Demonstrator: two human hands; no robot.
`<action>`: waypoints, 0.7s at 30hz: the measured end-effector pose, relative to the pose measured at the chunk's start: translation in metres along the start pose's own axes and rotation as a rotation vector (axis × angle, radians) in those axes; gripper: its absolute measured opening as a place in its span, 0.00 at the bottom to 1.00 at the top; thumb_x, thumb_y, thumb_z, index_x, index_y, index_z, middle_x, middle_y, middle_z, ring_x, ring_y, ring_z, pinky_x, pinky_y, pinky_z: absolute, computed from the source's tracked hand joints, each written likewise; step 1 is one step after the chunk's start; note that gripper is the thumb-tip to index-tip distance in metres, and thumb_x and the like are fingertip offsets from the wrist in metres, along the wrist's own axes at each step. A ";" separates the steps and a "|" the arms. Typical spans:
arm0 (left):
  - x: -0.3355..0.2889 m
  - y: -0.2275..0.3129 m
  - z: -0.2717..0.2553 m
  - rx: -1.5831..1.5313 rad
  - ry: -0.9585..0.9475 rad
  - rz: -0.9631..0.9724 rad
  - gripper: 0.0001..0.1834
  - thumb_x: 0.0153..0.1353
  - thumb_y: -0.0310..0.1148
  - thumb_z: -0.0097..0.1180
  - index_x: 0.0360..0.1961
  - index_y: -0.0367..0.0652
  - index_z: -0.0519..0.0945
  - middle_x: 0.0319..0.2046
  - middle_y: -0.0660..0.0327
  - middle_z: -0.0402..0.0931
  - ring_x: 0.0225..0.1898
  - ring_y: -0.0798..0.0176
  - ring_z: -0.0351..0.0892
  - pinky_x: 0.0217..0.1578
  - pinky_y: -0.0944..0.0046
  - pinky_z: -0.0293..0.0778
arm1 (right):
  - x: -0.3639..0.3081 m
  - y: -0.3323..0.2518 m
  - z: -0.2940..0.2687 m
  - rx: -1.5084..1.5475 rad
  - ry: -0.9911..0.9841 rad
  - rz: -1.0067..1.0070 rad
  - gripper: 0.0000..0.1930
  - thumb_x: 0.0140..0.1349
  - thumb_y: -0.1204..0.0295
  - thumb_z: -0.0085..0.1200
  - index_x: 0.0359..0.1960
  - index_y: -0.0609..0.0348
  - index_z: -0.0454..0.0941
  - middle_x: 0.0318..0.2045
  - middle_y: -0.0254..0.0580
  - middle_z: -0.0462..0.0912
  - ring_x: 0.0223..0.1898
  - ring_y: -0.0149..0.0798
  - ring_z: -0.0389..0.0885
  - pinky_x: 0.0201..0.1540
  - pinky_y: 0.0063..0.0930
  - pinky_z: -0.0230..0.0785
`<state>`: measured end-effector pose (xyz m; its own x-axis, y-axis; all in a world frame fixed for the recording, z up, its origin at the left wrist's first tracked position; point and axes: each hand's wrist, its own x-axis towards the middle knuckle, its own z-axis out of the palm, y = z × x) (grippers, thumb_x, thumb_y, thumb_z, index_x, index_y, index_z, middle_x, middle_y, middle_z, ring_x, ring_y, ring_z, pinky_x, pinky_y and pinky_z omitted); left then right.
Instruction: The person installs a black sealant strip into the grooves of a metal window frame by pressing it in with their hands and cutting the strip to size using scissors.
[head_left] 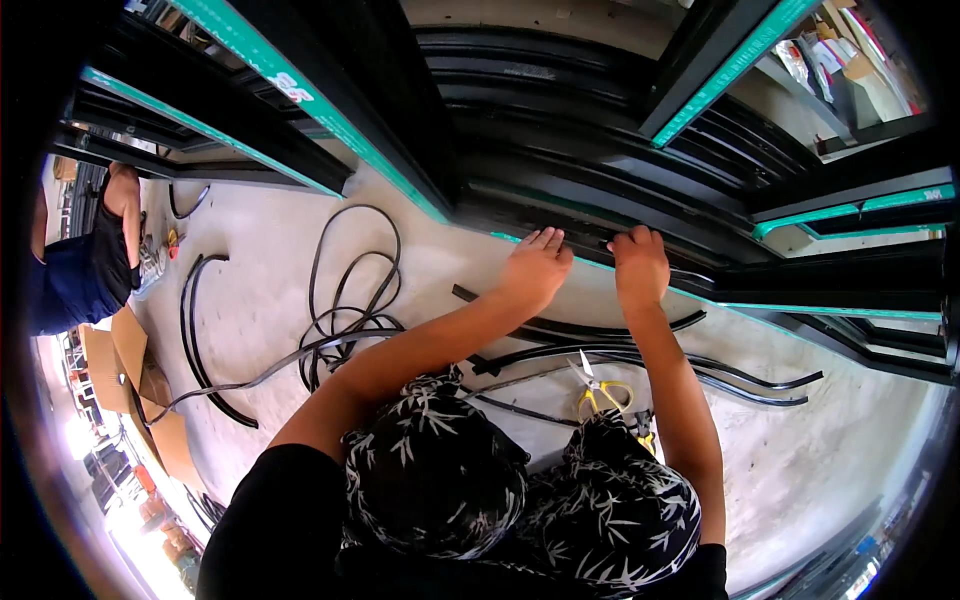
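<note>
A black frame (590, 225) with green protective tape along its edges lies low in front of me. My left hand (540, 268) rests on its near rail, the fingers stretched out and lying against the black profile. Just to the right, my right hand (640, 268) is closed, its fingers curled and pinching at the rail's groove. A bit of black rubber strip shows by these fingertips, and a thin strip (692, 275) runs along the rail to the right of the hand. The fingers cover most of what they grip.
Yellow-handled scissors (603, 388) lie open between my knees and the frame, near yellow-handled pliers (643, 428). Black strips (740, 372) and a tangled coil (355, 300) spread over the floor. An opened cardboard box (128, 350) and another person (90, 260) are at the left.
</note>
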<state>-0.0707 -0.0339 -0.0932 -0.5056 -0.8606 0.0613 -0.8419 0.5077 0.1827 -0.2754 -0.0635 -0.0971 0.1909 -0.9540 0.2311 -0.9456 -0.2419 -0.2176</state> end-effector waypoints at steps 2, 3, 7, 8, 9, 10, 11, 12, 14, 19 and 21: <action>0.000 -0.009 -0.005 -0.031 -0.002 -0.020 0.15 0.57 0.31 0.53 0.46 0.39 0.79 0.58 0.50 0.77 0.61 0.51 0.75 0.63 0.54 0.69 | 0.002 -0.003 -0.004 -0.030 -0.002 0.020 0.06 0.55 0.65 0.63 0.27 0.52 0.81 0.34 0.35 0.76 0.42 0.46 0.76 0.36 0.41 0.76; -0.002 -0.013 -0.013 -0.035 0.002 -0.050 0.16 0.58 0.31 0.53 0.46 0.39 0.79 0.58 0.51 0.77 0.61 0.51 0.75 0.63 0.54 0.69 | 0.002 -0.003 -0.003 -0.033 0.003 0.021 0.06 0.55 0.66 0.63 0.28 0.51 0.81 0.34 0.36 0.76 0.43 0.46 0.76 0.36 0.40 0.77; -0.013 -0.018 -0.015 -0.012 -0.011 -0.099 0.16 0.59 0.29 0.52 0.49 0.40 0.79 0.60 0.54 0.76 0.62 0.53 0.74 0.65 0.57 0.66 | 0.000 -0.009 -0.002 0.024 -0.022 0.014 0.06 0.56 0.66 0.62 0.29 0.53 0.81 0.36 0.38 0.76 0.44 0.47 0.76 0.38 0.40 0.78; -0.016 -0.020 -0.012 0.021 -0.035 -0.084 0.16 0.59 0.29 0.52 0.49 0.40 0.79 0.60 0.54 0.76 0.63 0.53 0.74 0.66 0.58 0.66 | -0.001 -0.011 0.000 0.037 -0.037 0.023 0.06 0.56 0.67 0.62 0.30 0.53 0.81 0.36 0.38 0.76 0.44 0.47 0.76 0.38 0.40 0.77; -0.022 -0.024 -0.007 0.023 -0.038 -0.082 0.16 0.59 0.29 0.51 0.49 0.40 0.79 0.60 0.54 0.76 0.63 0.53 0.73 0.65 0.58 0.66 | -0.001 -0.015 0.001 0.050 -0.050 0.030 0.05 0.57 0.67 0.62 0.30 0.53 0.81 0.37 0.38 0.76 0.45 0.47 0.76 0.39 0.41 0.77; -0.021 -0.025 -0.003 0.019 -0.030 -0.063 0.16 0.59 0.28 0.51 0.49 0.40 0.79 0.60 0.53 0.76 0.63 0.53 0.73 0.65 0.58 0.67 | -0.001 -0.012 -0.003 0.048 -0.053 0.047 0.05 0.57 0.67 0.62 0.30 0.53 0.81 0.37 0.38 0.76 0.45 0.47 0.76 0.40 0.41 0.77; -0.021 -0.025 0.000 0.016 -0.024 -0.044 0.16 0.59 0.28 0.51 0.49 0.39 0.79 0.60 0.53 0.75 0.63 0.54 0.73 0.65 0.58 0.67 | -0.002 -0.010 -0.005 0.046 -0.059 0.054 0.05 0.57 0.67 0.61 0.30 0.53 0.81 0.37 0.38 0.76 0.45 0.47 0.76 0.40 0.41 0.77; -0.018 -0.024 -0.003 0.015 -0.047 -0.045 0.16 0.59 0.28 0.50 0.49 0.39 0.78 0.60 0.53 0.75 0.64 0.54 0.73 0.65 0.58 0.67 | -0.004 -0.009 -0.005 0.047 -0.062 0.060 0.05 0.57 0.68 0.61 0.31 0.53 0.81 0.38 0.38 0.76 0.45 0.47 0.76 0.40 0.41 0.77; -0.015 -0.020 -0.009 0.016 -0.093 -0.045 0.16 0.59 0.27 0.50 0.49 0.39 0.78 0.61 0.52 0.75 0.64 0.53 0.72 0.65 0.58 0.67 | -0.004 -0.004 -0.008 0.075 -0.038 0.058 0.04 0.57 0.68 0.61 0.31 0.53 0.82 0.38 0.38 0.77 0.45 0.47 0.76 0.40 0.41 0.77; -0.003 0.009 -0.018 -0.136 0.017 -0.016 0.15 0.58 0.29 0.52 0.46 0.38 0.78 0.57 0.51 0.77 0.61 0.51 0.74 0.64 0.55 0.67 | -0.013 0.010 -0.016 0.073 -0.007 0.049 0.04 0.58 0.68 0.60 0.32 0.50 0.83 0.36 0.35 0.79 0.45 0.45 0.77 0.41 0.39 0.77; 0.010 0.024 -0.020 -0.229 0.095 0.104 0.17 0.57 0.27 0.52 0.49 0.37 0.77 0.57 0.51 0.76 0.60 0.50 0.74 0.63 0.53 0.68 | -0.014 0.010 -0.013 0.058 -0.081 0.089 0.04 0.58 0.67 0.60 0.32 0.49 0.83 0.35 0.33 0.80 0.45 0.44 0.77 0.41 0.37 0.77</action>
<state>-0.0924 -0.0308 -0.0687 -0.5583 -0.8095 0.1816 -0.7162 0.5808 0.3868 -0.2913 -0.0509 -0.0902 0.1294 -0.9828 0.1317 -0.9434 -0.1629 -0.2888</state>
